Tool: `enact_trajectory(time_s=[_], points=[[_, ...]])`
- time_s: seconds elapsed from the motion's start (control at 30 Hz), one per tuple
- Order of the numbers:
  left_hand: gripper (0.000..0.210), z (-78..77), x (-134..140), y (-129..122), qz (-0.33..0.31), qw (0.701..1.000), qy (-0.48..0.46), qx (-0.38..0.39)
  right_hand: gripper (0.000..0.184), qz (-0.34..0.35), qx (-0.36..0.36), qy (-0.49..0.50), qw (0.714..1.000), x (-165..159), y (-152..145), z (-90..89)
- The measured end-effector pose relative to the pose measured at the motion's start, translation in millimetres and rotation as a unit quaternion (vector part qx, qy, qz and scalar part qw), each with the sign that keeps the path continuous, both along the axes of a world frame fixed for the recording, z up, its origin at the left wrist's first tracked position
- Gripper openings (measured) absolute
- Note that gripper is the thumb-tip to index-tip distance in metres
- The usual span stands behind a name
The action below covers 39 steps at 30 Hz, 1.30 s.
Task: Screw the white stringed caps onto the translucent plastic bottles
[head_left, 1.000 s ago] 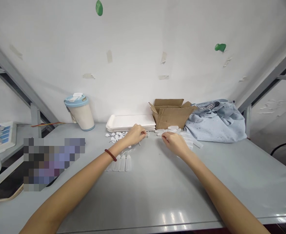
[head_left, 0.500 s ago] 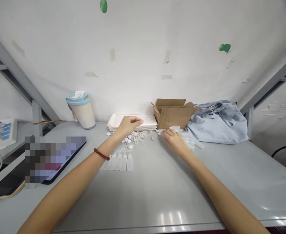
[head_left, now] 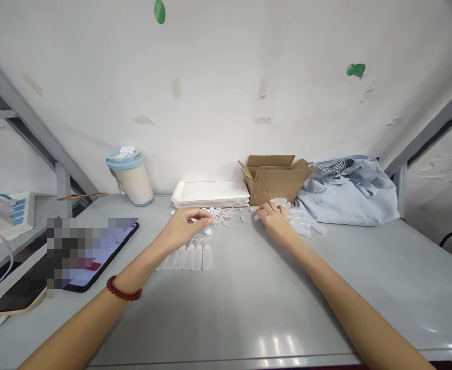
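Observation:
My left hand (head_left: pixel 183 228), with a red beaded bracelet at its wrist, is pinched at the near left side of a small heap of white cords (head_left: pixel 221 216); what lies between the fingertips is too small to make out. Below it, several translucent flat plastic sleeves (head_left: pixel 197 258) with white cord ends and tabs lie side by side in a row, partly covered by this hand. Over on the right, my right hand (head_left: pixel 276 223) has its fingers curled down onto loose translucent plastic sleeves (head_left: pixel 300 221), its fingertips closed at one of them.
Behind the cords lies a stack of white trays (head_left: pixel 210 194). An open cardboard box (head_left: pixel 276 185) and a light-blue cloth bag (head_left: pixel 349 198) stand at the back right. A cup with a blue lid (head_left: pixel 133 177) and two phones (head_left: pixel 106 257) are on the left.
My left hand has come down and towards me from in front of the white trays to the edge of the cords. My right hand stays at the loose sleeves, its fingers shifted slightly.

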<state>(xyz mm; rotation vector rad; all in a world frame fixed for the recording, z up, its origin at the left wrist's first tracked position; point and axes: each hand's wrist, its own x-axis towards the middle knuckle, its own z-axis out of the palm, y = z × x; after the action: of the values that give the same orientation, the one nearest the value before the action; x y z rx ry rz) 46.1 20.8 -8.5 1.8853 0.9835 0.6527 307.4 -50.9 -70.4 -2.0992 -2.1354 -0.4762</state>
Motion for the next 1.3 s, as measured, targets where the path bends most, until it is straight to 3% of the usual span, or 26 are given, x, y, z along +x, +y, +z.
enact_trajectory(time_s=[0.2,0.37,0.53,0.57,0.63,0.7,0.8,1.07,1.3], points=[[0.021,-4.6,-14.5,-15.8,-0.027,0.999,-0.002,-0.035,0.047,0.044,0.0,0.027,0.999,1.0,-2.0,1.9],[0.017,-5.7,-17.0,-20.2,-0.037,0.994,-0.033,-0.099,0.033,0.065,0.02,0.077,0.995,-5.8,-3.4,6.4],[0.016,-5.8,-16.4,-26.7,-0.074,0.982,-0.09,-0.149,0.02,0.108,0.046,0.167,0.979,-36.3,-15.4,15.6],[0.016,-6.4,-16.1,-28.2,-0.084,0.98,-0.09,-0.155,0.019,0.124,0.046,0.2,0.971,-45.2,-19.6,17.7],[0.018,-8.5,-15.7,-30.4,-0.096,0.978,-0.088,-0.164,0.017,0.172,0.027,0.352,0.919,-62.5,-28.2,21.8],[0.019,-11.1,-15.2,-31.3,-0.098,0.976,-0.086,-0.175,0.016,0.195,0.006,0.431,0.881,-76.4,-35.5,25.4],[0.018,-13.0,-14.6,-31.2,-0.095,0.974,-0.08,-0.189,0.016,0.186,-0.015,0.476,0.859,-86.7,-41.4,28.7],[0.018,-8.6,-15.4,-33.6,-0.107,0.959,-0.11,-0.237,0.038,0.148,-0.03,0.492,0.858,-83.7,-41.1,24.5],[0.022,-9.2,-16.1,-33.7,-0.133,0.928,-0.185,-0.294,0.041,0.223,0.035,0.406,0.886,-83.8,-41.1,12.6]])
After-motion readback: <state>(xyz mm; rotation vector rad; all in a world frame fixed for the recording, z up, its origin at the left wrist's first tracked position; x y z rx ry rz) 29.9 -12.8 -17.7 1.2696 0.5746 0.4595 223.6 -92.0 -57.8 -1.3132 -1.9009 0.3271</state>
